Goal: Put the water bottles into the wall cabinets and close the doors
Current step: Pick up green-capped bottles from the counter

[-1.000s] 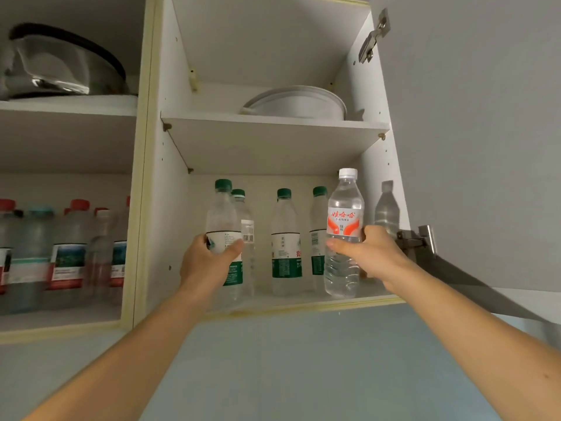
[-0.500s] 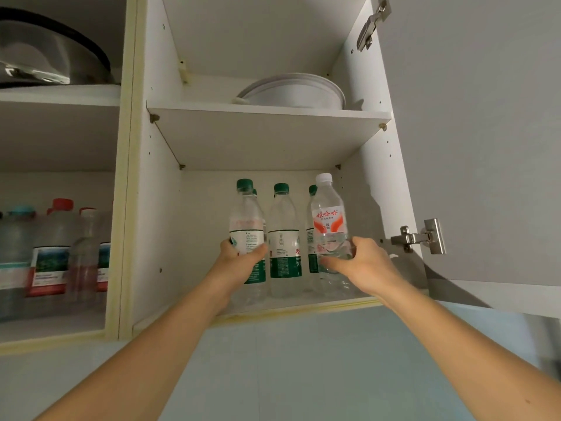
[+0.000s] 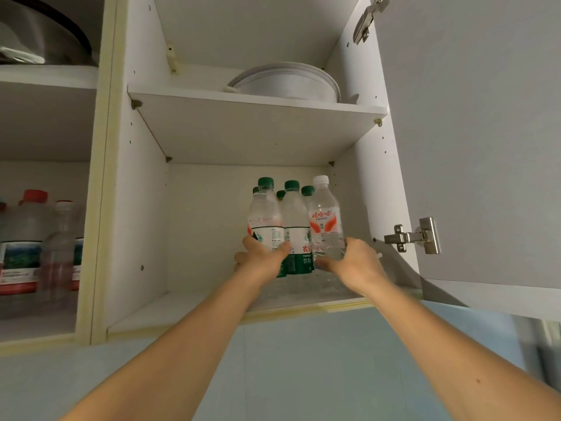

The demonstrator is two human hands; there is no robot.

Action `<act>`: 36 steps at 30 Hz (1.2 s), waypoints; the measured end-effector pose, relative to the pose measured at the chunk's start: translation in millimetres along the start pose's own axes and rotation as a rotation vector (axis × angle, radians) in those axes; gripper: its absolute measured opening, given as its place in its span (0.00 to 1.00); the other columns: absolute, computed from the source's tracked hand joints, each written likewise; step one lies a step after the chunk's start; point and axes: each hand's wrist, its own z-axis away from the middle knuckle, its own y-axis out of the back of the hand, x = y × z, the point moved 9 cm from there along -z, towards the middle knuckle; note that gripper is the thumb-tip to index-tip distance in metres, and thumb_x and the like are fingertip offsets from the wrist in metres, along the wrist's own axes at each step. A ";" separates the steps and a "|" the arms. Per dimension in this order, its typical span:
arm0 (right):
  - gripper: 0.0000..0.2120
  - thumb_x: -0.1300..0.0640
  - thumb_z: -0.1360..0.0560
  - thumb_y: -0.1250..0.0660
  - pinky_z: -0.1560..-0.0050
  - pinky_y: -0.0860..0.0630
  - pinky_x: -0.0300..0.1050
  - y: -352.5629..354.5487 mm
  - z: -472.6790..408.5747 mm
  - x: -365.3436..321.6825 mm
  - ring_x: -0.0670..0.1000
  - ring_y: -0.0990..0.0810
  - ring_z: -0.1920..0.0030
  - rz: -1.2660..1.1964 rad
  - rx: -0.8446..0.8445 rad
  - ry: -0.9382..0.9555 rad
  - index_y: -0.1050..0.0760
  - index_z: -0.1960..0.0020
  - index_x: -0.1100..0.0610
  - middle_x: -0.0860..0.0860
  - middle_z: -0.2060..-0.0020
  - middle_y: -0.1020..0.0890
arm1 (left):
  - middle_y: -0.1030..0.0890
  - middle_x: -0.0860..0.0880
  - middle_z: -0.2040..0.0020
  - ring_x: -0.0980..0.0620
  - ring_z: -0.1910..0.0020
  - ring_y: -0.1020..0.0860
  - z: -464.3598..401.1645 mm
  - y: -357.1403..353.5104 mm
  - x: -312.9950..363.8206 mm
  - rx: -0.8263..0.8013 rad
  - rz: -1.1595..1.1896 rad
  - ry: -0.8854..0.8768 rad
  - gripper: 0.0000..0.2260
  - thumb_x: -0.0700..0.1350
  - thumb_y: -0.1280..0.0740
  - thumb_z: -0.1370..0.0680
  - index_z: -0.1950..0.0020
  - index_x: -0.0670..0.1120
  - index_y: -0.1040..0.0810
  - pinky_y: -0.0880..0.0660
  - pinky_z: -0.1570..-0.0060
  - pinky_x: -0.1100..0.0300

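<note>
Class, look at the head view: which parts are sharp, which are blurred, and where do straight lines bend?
Head view: the white-capped bottle and its label are sharp; the red-capped bottles at the left edge are smeared; the cabinet's side wall leans outward from wide-angle distortion; lighting is soft.

Green-capped bottle: clear, white and green label. White-capped bottle: clear, red-orange wing pattern on label. Cabinet white inside, cream edge trim. Door grey. Bowl white. Red-capped bottles, red and green labels. Wall light blue.

Clear glossy plastic bottles, matt white shelf
</note>
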 end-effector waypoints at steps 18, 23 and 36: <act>0.31 0.38 0.26 0.27 0.43 0.25 0.58 5.1 10.5 6.7 0.59 0.33 0.32 0.186 0.147 -0.023 0.29 0.33 0.55 0.54 0.38 0.25 | 0.33 0.39 0.28 0.39 0.31 0.30 -15.6 8.5 10.7 -0.038 -0.386 -0.075 0.40 0.65 0.32 0.24 0.23 0.42 0.42 0.29 0.31 0.44; 0.29 0.38 0.25 0.30 0.46 0.21 0.54 19.0 19.7 -5.9 0.56 0.29 0.35 0.123 0.317 0.103 0.29 0.32 0.54 0.52 0.37 0.30 | 0.30 0.41 0.27 0.41 0.31 0.28 12.4 49.6 26.9 0.096 -0.363 -0.278 0.33 0.60 0.32 0.21 0.23 0.43 0.39 0.28 0.34 0.47; 0.05 0.62 0.26 0.29 0.44 0.27 0.55 4.7 168.0 -118.0 0.60 0.24 0.48 0.028 0.410 0.741 0.20 0.51 0.63 0.56 0.52 0.21 | 0.17 0.53 0.59 0.56 0.62 0.18 151.2 133.8 0.6 0.012 -0.096 -0.611 0.05 0.49 0.31 0.19 0.44 0.52 0.21 0.21 0.63 0.63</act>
